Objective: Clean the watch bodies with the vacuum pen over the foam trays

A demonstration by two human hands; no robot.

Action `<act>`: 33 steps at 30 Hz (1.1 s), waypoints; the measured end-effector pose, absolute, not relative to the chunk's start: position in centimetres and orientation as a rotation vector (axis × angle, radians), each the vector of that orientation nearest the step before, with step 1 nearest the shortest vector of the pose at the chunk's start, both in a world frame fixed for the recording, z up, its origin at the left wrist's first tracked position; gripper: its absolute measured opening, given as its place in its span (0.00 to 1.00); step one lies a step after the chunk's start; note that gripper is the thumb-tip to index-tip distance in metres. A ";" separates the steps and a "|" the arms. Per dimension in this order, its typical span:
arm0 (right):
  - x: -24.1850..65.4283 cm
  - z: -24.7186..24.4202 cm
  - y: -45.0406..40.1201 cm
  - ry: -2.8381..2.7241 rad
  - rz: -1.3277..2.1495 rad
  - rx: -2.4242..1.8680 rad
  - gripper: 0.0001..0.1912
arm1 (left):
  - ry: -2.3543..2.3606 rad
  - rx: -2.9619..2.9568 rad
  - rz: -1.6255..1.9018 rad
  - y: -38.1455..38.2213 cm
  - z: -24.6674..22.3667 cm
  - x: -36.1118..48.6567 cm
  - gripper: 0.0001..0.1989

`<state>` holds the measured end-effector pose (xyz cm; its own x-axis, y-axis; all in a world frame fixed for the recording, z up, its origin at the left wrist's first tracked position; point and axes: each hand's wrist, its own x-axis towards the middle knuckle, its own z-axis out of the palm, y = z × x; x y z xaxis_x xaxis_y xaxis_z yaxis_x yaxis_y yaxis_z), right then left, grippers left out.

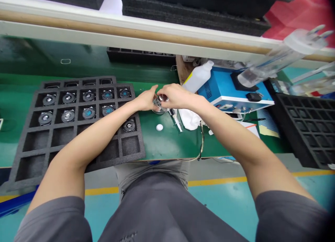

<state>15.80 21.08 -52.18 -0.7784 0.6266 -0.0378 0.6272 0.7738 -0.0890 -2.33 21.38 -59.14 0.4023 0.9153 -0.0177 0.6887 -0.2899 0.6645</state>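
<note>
Near the middle of the green bench, my left hand (147, 99) is closed round the side of a small clear glass jar (159, 110). Above the jar, my right hand (171, 95) grips a small round metallic piece (163, 98), which looks like a lid; whether it touches the jar is unclear. A white round cap (159, 127) lies on the bench in front of the jar. Just right of the jar is a syringe (176, 120), beside a crumpled white cloth (190, 119).
A black foam tray (142, 144) with several round watch-like parts lies at left under my left forearm. Behind my right hand stand a white bottle (199, 76) and a blue device (227, 86). Another black tray (290, 130) is at far right. A shelf edge (157, 36) crosses above.
</note>
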 end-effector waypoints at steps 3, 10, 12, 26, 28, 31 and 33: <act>15.2 -52.7 20.8 2.863 -0.023 1.207 0.12 | 1.351 2.088 0.488 21.4 -59.4 -2.3 0.61; 15.5 -53.1 20.6 2.891 -0.079 1.243 0.13 | 1.179 2.151 0.483 21.7 -59.5 -2.1 0.51; 15.6 -53.0 20.5 2.901 -0.142 1.257 0.12 | 1.177 2.164 0.465 21.5 -59.3 -1.8 0.52; 14.4 -53.3 19.9 2.765 -0.106 1.608 0.14 | 1.267 2.177 0.498 21.7 -59.8 -1.4 0.68; 14.1 -53.3 19.5 2.733 -0.074 1.649 0.14 | 1.329 2.175 0.488 21.6 -59.9 -1.4 0.71; 13.7 -53.2 19.0 2.722 -0.053 1.639 0.15 | 1.219 2.127 0.482 21.8 -60.1 -1.6 0.74; 14.0 -52.9 19.1 2.708 -0.047 1.600 0.16 | 1.122 2.101 0.493 22.0 -60.3 -1.9 0.73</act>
<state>13.95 19.05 -52.86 -0.4825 0.8758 -0.0118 0.8757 0.4821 -0.0281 -1.87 22.02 -60.27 0.5538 0.8326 0.0074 0.5686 -0.3846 0.7272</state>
